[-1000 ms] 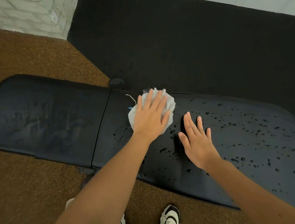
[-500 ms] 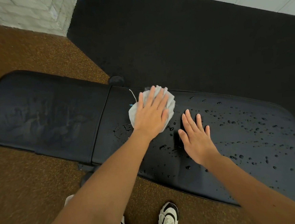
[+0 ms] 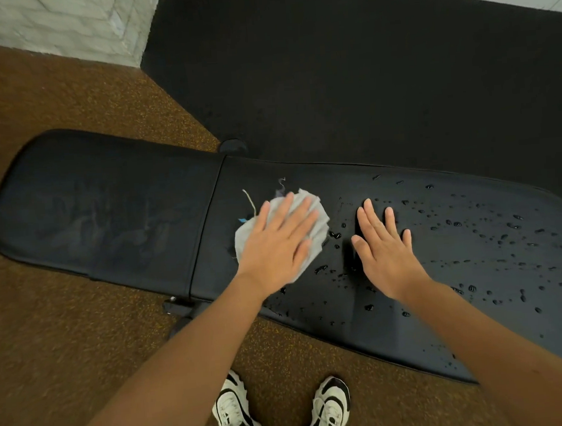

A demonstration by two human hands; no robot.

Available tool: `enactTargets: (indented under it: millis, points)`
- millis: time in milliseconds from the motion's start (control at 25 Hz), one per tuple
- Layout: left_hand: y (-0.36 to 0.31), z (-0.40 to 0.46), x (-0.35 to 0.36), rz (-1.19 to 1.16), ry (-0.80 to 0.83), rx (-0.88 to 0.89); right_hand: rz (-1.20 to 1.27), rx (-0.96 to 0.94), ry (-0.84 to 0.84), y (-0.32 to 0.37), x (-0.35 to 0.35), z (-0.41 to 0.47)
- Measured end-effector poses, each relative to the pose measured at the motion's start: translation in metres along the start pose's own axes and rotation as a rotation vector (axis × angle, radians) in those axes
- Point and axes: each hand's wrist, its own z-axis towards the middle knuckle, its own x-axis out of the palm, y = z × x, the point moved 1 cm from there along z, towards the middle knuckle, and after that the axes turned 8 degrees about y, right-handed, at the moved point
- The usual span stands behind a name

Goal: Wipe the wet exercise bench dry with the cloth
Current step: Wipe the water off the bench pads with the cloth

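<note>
Cloth (image 3: 311, 230): grey, crumpled, flat on the black bench (image 3: 478, 257) under the left hand (image 3: 275, 247), whose straight fingers press it down. Right hand (image 3: 385, 248): flat, fingers spread, beside it among water drops (image 3: 455, 223).

The crumpled pale grey cloth (image 3: 311, 230) lies on the long black padded table (image 3: 111, 209), under the left hand (image 3: 277, 243); the right hand (image 3: 385, 251) rests at its 3 o'clock, just beside.
</note>
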Motion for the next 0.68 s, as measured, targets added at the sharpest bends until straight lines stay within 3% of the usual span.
enactTargets:
  millis: [120,360,560,680]
  points:
    - [0.010,-0.027,0.005,0.016,0.032,0.101,-0.012,0.010,0.011,0.000,-0.002,-0.001]
    - [0.023,-0.005,0.000,-0.129,-0.037,-0.326,-0.047,0.018,-0.005,0.002,0.001,0.001]
    - [-0.017,-0.040,0.009,-0.036,0.014,0.001,-0.058,0.014,-0.004,0.000,0.001,0.001]
    - [0.000,-0.055,0.014,-0.060,0.016,-0.004,-0.052,0.007,0.003,0.000,-0.001,0.001]
